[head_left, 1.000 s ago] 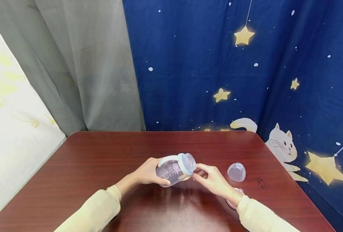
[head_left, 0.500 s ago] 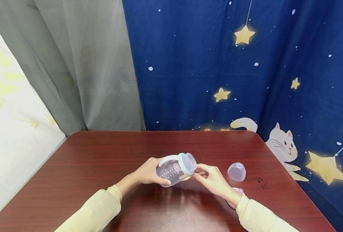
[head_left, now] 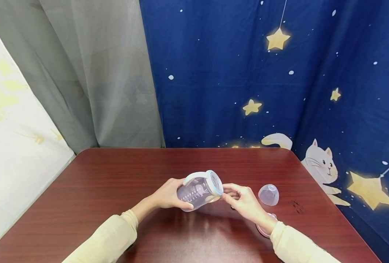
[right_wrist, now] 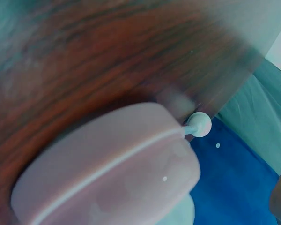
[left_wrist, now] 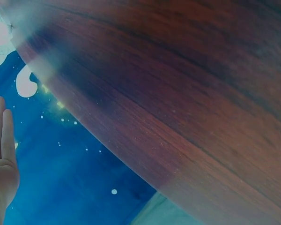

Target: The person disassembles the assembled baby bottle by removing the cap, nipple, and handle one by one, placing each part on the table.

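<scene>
In the head view a clear baby bottle [head_left: 194,193] with printed markings is held tilted above the table, its mouth toward the right. My left hand [head_left: 168,194] grips it around the base end, thumb along the near side. A pale handle ring [head_left: 214,182] with a curved grip on top circles the bottle's mouth end. My right hand [head_left: 242,200] pinches the edge of this ring between thumb and fingertips. The left wrist view catches part of a hand [left_wrist: 2,173] at its left edge. Contact with the bottle is hidden there.
A clear dome cap [head_left: 268,195] stands on the table right of my right hand. A pink lid piece [head_left: 265,228] lies partly under my right forearm; up close, a pinkish rounded piece [right_wrist: 117,164] with a small knob fills the right wrist view. The reddish-brown table [head_left: 132,164] ends at curtains.
The handle ring has slid outward along the bottle neck, covering the threads that showed before. My right hand has shifted slightly right and turned with it. My left hand keeps its grip.
</scene>
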Demonstrator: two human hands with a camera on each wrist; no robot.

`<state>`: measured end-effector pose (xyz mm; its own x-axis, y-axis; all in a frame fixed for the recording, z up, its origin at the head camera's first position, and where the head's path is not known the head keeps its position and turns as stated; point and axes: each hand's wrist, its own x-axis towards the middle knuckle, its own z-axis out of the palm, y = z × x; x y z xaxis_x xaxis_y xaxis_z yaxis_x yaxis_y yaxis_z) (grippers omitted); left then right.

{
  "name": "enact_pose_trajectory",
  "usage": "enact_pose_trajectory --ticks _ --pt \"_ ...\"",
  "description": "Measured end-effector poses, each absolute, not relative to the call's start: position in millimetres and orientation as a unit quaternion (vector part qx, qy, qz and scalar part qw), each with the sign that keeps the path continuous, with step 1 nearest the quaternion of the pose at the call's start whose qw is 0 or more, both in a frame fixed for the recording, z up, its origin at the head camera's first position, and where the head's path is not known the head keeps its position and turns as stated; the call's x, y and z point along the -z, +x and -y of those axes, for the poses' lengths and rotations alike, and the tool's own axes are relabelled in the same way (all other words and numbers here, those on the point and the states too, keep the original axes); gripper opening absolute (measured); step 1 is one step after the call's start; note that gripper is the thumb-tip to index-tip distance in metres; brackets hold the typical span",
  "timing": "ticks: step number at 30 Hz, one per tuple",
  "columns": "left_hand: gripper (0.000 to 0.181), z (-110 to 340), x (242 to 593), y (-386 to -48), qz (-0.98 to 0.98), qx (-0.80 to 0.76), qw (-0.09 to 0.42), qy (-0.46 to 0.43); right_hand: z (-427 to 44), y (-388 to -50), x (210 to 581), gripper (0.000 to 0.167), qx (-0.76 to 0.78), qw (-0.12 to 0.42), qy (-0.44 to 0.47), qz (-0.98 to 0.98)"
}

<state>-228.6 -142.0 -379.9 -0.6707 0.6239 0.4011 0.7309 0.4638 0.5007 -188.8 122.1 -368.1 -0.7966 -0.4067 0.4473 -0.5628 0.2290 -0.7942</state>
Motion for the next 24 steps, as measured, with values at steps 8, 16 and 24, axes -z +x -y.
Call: enact_pose_trajectory --ticks 8,16,24 --pt "0.063 142.0 380.9 -228.9 0.853 0.32 0.085 -0.405 -129.9 -192.6 370.7 0.024 -0.545 0.083 0.296 0.78" --pt "0.072 142.4 380.8 -228.1 0.863 0.313 0.081 -0.389 -139.4 -205.6 382.5 0.026 -0.527 0.119 0.32 0.778" --pt "0.075 142.7 382.6 -227.7 0.863 0.32 0.068 -0.384 -143.7 -210.6 378.2 0.026 -0.521 0.147 0.335 0.771"
